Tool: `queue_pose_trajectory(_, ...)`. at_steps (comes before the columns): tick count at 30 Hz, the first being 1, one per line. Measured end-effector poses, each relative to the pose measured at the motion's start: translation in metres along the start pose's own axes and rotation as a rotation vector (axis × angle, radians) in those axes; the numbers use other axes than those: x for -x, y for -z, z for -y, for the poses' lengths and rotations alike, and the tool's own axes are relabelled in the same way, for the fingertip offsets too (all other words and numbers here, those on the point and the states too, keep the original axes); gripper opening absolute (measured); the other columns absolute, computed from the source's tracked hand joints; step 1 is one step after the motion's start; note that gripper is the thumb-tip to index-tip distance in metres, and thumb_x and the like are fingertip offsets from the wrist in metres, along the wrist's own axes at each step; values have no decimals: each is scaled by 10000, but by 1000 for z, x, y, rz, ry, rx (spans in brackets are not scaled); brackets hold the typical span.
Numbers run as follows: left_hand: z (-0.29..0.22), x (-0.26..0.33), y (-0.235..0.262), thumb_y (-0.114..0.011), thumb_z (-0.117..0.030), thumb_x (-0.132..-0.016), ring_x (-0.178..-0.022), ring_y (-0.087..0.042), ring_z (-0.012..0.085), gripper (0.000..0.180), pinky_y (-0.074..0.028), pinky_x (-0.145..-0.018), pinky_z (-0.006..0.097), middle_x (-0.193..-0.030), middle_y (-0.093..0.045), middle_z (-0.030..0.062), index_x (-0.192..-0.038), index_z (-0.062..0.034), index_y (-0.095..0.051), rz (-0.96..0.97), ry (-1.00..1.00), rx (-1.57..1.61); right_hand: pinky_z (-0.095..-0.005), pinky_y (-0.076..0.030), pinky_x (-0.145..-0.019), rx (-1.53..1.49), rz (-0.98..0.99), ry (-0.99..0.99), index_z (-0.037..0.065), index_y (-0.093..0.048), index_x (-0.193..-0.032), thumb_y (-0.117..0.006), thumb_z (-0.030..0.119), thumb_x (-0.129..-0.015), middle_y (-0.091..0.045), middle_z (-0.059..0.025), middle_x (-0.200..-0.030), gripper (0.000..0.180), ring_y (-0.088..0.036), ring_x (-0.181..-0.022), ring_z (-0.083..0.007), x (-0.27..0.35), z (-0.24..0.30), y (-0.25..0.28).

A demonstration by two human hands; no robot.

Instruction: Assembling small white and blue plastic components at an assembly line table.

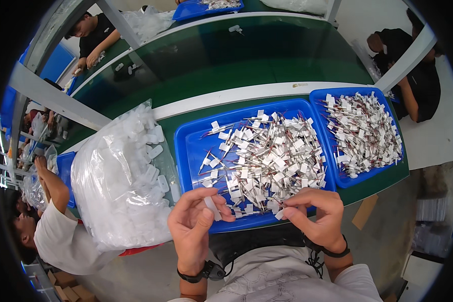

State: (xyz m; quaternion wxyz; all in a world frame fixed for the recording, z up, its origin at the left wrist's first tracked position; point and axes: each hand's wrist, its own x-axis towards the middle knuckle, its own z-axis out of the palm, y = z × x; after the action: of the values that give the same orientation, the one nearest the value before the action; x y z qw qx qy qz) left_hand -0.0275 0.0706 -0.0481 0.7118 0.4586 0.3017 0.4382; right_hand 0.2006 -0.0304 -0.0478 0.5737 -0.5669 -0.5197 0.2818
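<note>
My left hand [195, 221], fingers curled and palm turned up, holds a small white plastic casing [213, 208] over the near edge of a blue tray [189, 143]. To its right, my right hand [318, 215] pinches a small wired part with a white tag [280, 214] between thumb and fingertips. The two pieces are apart. Beneath and beyond my hands, the tray bears a heap of similar thin wired parts [267, 156] with white tags and reddish wire ends. At the left lies a big clear bag of white plastic casings [121, 186], several spilling from its right side.
A second blue tray [357, 92] of tagged parts adjoins at the right. Beyond a white rail [226, 104] runs a green conveyor belt [236, 60] with a few white pieces on it. White frame posts [60, 98] rise at the left and right. Co-workers sit around the line.
</note>
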Motion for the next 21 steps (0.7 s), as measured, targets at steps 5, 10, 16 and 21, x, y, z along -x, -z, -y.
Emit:
queue_pose_trajectory(5, -3, 3, -4, -743, -52, -921, -1038, -731, 348, 396, -633, -882, 466, -1099, -683, 228, -1240, 89, -556, -51, -39, 48, -230, -410, -512, -3, 19, -3, -30, -758, -901, -799, -16, -815, -741, -107, -770, 97, -577, -507, -84, 1, 1, -2)
queue_pose_trajectory(10, -7, 3, -17, -746, 27, -877, -1115, -709, 416, 442, -628, -924, 462, -1118, -690, 277, -1253, 97, -525, -143, -65, -19, -229, -402, -512, 14, -25, 6, -28, -759, -903, -798, -5, -824, -739, -103, -764, 91, -574, -522, -80, 3, -1, -1)
queue_pose_trajectory(16, -6, 5, -11, -803, 59, -817, -995, -752, 385, 488, -638, -890, 445, -1048, -722, 271, -1228, 99, -542, -92, -38, -152, -235, -396, -507, 41, 29, -25, -14, -777, -922, -802, -2, -822, -728, -87, -751, 104, -549, -514, -78, 2, 5, -2)
queue_pose_trajectory(21, 2, 3, -2, -843, 85, -779, -942, -771, 322, 514, -640, -835, 378, -1018, -738, 261, -1214, 120, -572, 67, -191, -243, -226, -304, -422, 115, 58, 103, 8, -795, -960, -823, 2, -798, -693, -59, -714, 165, -470, -445, -53, -2, 10, -14)
